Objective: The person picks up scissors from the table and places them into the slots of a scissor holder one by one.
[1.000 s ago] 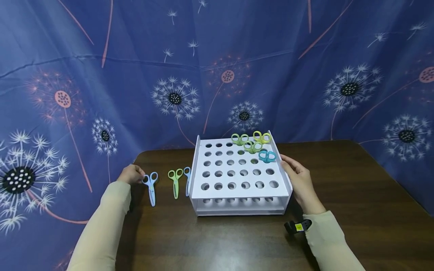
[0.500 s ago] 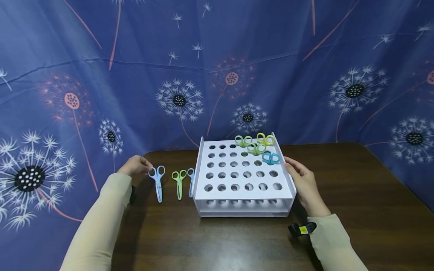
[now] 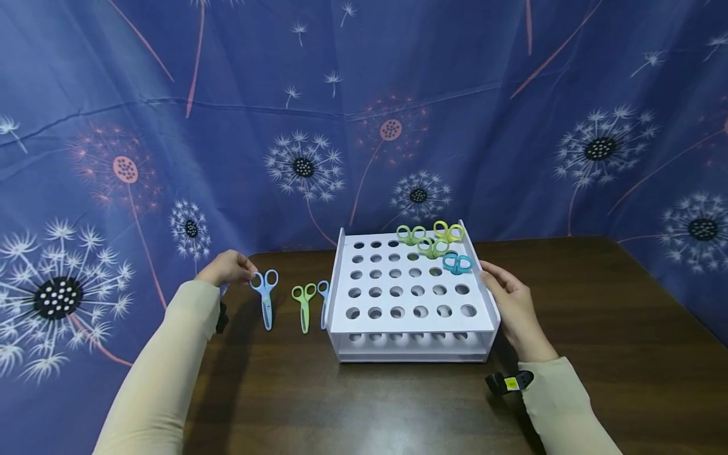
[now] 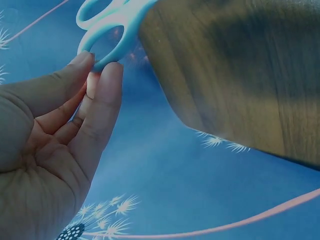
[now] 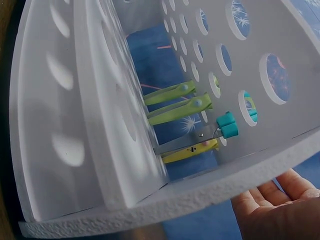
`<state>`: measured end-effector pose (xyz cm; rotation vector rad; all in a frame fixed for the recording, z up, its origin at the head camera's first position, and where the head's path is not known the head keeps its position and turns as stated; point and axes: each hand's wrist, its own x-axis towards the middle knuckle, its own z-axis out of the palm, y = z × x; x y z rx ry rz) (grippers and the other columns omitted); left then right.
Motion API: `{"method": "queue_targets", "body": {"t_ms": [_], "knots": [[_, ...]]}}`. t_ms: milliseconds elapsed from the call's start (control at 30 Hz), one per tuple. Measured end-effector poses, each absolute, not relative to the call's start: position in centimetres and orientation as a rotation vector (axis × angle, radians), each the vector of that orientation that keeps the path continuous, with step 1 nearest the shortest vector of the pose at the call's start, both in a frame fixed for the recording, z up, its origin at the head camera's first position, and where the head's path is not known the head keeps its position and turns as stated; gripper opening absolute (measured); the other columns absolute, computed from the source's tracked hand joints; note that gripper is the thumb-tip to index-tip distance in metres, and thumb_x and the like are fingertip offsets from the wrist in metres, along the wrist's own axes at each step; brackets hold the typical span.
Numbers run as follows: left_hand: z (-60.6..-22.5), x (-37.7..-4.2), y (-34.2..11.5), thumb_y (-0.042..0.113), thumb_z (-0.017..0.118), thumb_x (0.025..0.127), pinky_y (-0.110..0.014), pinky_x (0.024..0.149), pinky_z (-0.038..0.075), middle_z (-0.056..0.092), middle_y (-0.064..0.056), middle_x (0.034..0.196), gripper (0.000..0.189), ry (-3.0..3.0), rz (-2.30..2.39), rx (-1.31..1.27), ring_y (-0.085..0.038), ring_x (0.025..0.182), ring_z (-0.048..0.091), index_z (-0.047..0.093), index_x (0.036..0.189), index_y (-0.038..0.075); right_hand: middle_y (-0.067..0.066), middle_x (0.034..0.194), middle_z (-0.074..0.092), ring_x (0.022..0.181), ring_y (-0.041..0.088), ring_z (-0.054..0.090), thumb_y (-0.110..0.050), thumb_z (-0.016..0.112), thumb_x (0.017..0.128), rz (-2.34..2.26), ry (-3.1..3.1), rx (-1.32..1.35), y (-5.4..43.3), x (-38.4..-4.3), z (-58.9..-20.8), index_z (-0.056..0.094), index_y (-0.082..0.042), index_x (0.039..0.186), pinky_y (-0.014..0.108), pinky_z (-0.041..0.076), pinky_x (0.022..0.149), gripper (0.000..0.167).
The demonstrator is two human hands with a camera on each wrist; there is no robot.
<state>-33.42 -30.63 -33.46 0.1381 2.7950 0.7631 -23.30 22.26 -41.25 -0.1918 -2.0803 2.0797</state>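
My left hand [image 3: 230, 267] pinches one finger ring of a pair of blue scissors [image 3: 265, 297] between thumb and fingertips; the blades point down. Its handle [image 4: 132, 20] fills the top of the left wrist view. On the table, green scissors [image 3: 304, 309] lie near the rack's left, with other blue scissors [image 3: 325, 306] partly hidden by the rack. My right hand [image 3: 514, 309] touches the right side wall of the white holed rack [image 3: 409, 325], fingers extended along its outside. Teal scissors [image 3: 457, 264], yellow scissors [image 3: 448, 234] and two green pairs stand in its holes, blades down.
A dark wooden table [image 3: 614, 328] stands against a blue dandelion-print cloth [image 3: 500, 158]. The rack has two holed levels, with many holes at its left and front. A black device [image 3: 509, 383] is strapped at the right wrist.
My left hand has raised the blue scissors a little from the table, away from me. The right hand has stayed at the rack's side. The head view has turned slightly left.
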Motion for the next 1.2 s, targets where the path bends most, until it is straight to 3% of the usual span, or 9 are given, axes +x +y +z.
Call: {"method": "queue_targets", "body": {"t_ms": [367, 733, 933, 1200], "knots": [[-32.4, -33.3, -31.8, 0.010, 0.066, 0.090, -0.033, 0.066, 0.053, 0.070, -0.011, 0.079, 0.017, 2.815, 0.800, 0.231, -0.018, 0.068, 0.065, 0.069, 0.093, -0.006, -0.018, 0.098, 0.062, 0.084, -0.002, 0.062, -0.040, 0.061, 0.094, 2.093, -2.086, -0.237, 22.3, -23.1, -41.1, 0.050, -0.009, 0.141, 0.018, 0.054, 0.068, 0.057], [-31.2, -32.6, -31.4, 0.006, 0.060, 0.093, -0.031, 0.066, 0.052, 0.071, -0.019, 0.087, 0.022, 2.897, 0.772, 0.182, -0.010, 0.067, 0.061, 0.066, 0.104, -0.011, -0.014, 0.109, 0.060, 0.089, -0.003, 0.060, -0.042, 0.059, 0.094, 2.122, -2.088, -0.282, 22.0, -23.1, -41.3, 0.049, -0.014, 0.143, 0.016, 0.053, 0.072, 0.058], [-31.2, -32.7, -31.5, 0.006, 0.057, 0.094, -0.033, 0.068, 0.052, 0.069, -0.023, 0.092, 0.021, 2.900, 0.781, 0.203, -0.014, 0.071, 0.062, 0.066, 0.104, -0.010, -0.010, 0.117, 0.057, 0.091, -0.002, 0.058, -0.042, 0.057, 0.096, 2.120, -2.104, -0.336, 22.0, -23.2, -40.8, 0.050, -0.016, 0.142, 0.015, 0.051, 0.072, 0.053], [-30.4, -31.9, -31.5, 0.006, 0.059, 0.093, -0.034, 0.070, 0.053, 0.069, -0.022, 0.092, 0.018, 2.940, 0.808, 0.188, -0.022, 0.077, 0.066, 0.067, 0.101, -0.008, -0.006, 0.115, 0.060, 0.090, -0.002, 0.059, -0.034, 0.056, 0.097, 2.142, -2.069, -0.358, 21.5, -23.3, -40.0, 0.050, -0.011, 0.142, 0.015, 0.051, 0.072, 0.051]]}}
